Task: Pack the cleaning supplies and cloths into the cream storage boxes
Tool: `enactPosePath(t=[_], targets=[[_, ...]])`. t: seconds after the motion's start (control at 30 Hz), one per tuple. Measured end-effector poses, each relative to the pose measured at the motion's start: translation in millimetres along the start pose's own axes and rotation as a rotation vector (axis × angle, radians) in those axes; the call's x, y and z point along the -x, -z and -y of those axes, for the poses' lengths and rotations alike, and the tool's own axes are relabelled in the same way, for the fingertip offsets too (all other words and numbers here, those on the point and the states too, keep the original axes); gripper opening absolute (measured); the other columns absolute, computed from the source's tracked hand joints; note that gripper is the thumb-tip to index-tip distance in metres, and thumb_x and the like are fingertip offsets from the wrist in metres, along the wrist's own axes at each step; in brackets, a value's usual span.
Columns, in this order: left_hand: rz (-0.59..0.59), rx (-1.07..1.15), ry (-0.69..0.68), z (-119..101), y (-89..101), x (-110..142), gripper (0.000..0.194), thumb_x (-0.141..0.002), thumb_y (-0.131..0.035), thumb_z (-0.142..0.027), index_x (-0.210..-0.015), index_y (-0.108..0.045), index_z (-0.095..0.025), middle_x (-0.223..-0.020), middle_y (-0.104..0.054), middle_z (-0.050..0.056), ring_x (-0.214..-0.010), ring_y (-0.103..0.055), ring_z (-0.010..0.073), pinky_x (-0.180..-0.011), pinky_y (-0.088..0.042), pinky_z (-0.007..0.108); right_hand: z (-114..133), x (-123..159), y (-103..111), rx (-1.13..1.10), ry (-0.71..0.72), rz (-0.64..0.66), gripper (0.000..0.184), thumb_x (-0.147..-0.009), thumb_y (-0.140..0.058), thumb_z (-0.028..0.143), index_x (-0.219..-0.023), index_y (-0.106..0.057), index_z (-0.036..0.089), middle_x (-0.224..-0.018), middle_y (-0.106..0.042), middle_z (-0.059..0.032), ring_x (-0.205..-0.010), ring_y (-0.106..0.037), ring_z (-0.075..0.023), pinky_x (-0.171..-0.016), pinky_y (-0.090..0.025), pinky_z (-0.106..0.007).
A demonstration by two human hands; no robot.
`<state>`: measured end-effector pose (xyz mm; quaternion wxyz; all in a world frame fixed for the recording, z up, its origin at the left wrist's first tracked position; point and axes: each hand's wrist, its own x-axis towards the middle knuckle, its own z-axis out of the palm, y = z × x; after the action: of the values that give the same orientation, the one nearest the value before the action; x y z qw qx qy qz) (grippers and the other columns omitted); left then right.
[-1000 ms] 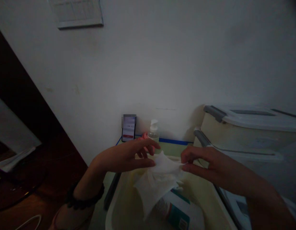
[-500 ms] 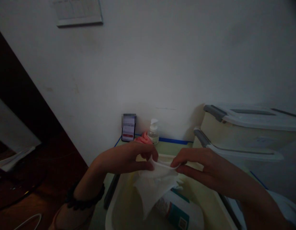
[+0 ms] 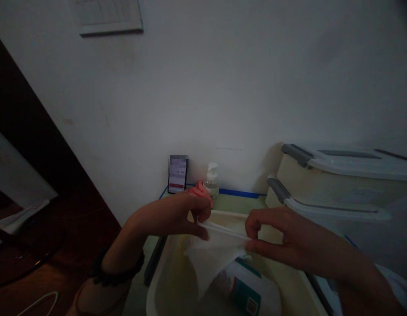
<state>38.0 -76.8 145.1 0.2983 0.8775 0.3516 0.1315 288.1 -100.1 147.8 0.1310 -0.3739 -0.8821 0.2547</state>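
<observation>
A thin white cloth (image 3: 213,254), like a wipe or tissue, is stretched between my two hands over a pale plastic bin (image 3: 153,285). My left hand (image 3: 186,215) pinches its upper left edge between thumb and fingers. At the upper right edge, my right hand (image 3: 272,230) grips it the same way. One corner of the cloth hangs down in a point. Below it, a white bottle (image 3: 267,289) with a teal label lies tilted inside the bin, its upper end partly hidden by the cloth.
A phone (image 3: 177,175) leans against the wall behind the bin. Beside it are a pink cloth (image 3: 199,189) and a pump bottle (image 3: 212,182). Stacked lidded storage boxes (image 3: 341,184) stand to the right. Blue tape (image 3: 241,193) runs along the green tabletop's back edge.
My hands have moved slightly apart, pulling the top edge of the white cloth wider and straighter. The bottle stays in the bin.
</observation>
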Motion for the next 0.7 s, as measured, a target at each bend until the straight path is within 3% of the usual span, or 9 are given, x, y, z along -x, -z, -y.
enactPosePath(t=[0.2, 0.33, 0.37, 0.43, 0.5, 0.53, 0.63, 0.7], targets=[[0.014, 0.042, -0.027, 1, 0.5, 0, 0.014, -0.077, -0.068, -0.027, -0.074, -0.059, -0.016, -0.074, -0.061, -0.003, -0.070, -0.057, 0.0103, -0.064, -0.041, 0.020, -4, 0, 0, -0.011, -0.022, -0.059, 0.020, -0.088, -0.052, 0.039, -0.081, -0.057, 0.021, -0.081, -0.063, -0.0008, -0.072, -0.057, -0.0133, -0.057, -0.042, -0.023], [-0.205, 0.079, -0.075, 0, -1.3, 1, 0.013, -0.082, -0.063, -0.029, -0.084, -0.057, -0.017, -0.083, -0.063, -0.001, -0.077, -0.059, 0.0116, -0.072, -0.045, 0.023, -6, -1, 1, -0.015, 0.042, -0.253, 0.017, -0.086, -0.056, 0.035, -0.077, -0.056, 0.020, -0.076, -0.062, -0.0007, -0.071, -0.058, -0.0135, -0.063, -0.045, -0.026], [-0.255, 0.129, -0.081, 0, -2.5, 1, 0.018, -0.083, -0.062, -0.028, -0.094, -0.054, -0.018, -0.086, -0.063, 0.000, -0.080, -0.060, 0.0124, -0.074, -0.046, 0.024, -6, -2, 0, -0.047, 0.072, -0.338, 0.017, -0.086, -0.057, 0.033, -0.075, -0.054, 0.020, -0.074, -0.062, -0.0001, -0.068, -0.058, -0.0128, -0.063, -0.045, -0.026], [-0.270, 0.248, -0.097, -1, -5.3, 1, 0.044, -0.081, -0.064, -0.026, -0.117, -0.040, -0.020, -0.095, -0.065, 0.002, -0.087, -0.061, 0.0145, -0.079, -0.048, 0.028, -5, -3, -4, -0.169, 0.129, -0.508, 0.018, -0.084, -0.061, 0.031, -0.071, -0.052, 0.020, -0.074, -0.061, 0.0005, -0.065, -0.059, -0.0118, -0.060, -0.047, -0.025], [-0.199, 0.311, -0.119, -2, -7.9, 0, 0.070, -0.076, -0.070, -0.024, -0.130, -0.026, -0.021, -0.106, -0.064, 0.006, -0.095, -0.061, 0.0172, -0.084, -0.047, 0.032, -3, -5, -8, -0.320, 0.168, -0.638, 0.017, -0.082, -0.063, 0.028, -0.072, -0.052, 0.021, -0.078, -0.061, 0.0007, -0.065, -0.061, -0.0112, -0.058, -0.049, -0.024], [-0.153, 0.301, -0.130, -2, -8.8, -1, 0.070, -0.075, -0.071, -0.024, -0.131, -0.028, -0.021, -0.110, -0.063, 0.007, -0.099, -0.060, 0.0184, -0.086, -0.047, 0.033, -2, -5, -10, -0.380, 0.179, -0.685, 0.015, -0.082, -0.064, 0.026, -0.073, -0.052, 0.021, -0.081, -0.061, 0.0009, -0.065, -0.062, -0.0110, -0.058, -0.050, -0.024], [-0.071, 0.164, -0.147, -2, -8.7, -5, 0.031, -0.084, -0.060, -0.028, -0.112, -0.053, -0.016, -0.105, -0.064, 0.008, -0.097, -0.059, 0.0197, -0.085, -0.046, 0.032, 1, -6, -13, -0.461, 0.190, -0.793, 0.015, -0.081, -0.065, 0.020, -0.072, -0.053, 0.022, -0.083, -0.060, 0.0022, -0.066, -0.062, -0.0102, -0.059, -0.052, -0.024], [-0.087, 0.082, -0.137, -2, -6.4, -6, 0.019, -0.090, -0.049, -0.027, -0.101, -0.059, -0.015, -0.095, -0.065, 0.006, -0.089, -0.060, 0.0182, -0.080, -0.046, 0.030, -1, -3, -10, -0.460, 0.188, -0.843, 0.017, -0.081, -0.064, 0.017, -0.070, -0.052, 0.022, -0.082, -0.059, 0.0026, -0.068, -0.060, -0.0096, -0.060, -0.050, -0.023]])
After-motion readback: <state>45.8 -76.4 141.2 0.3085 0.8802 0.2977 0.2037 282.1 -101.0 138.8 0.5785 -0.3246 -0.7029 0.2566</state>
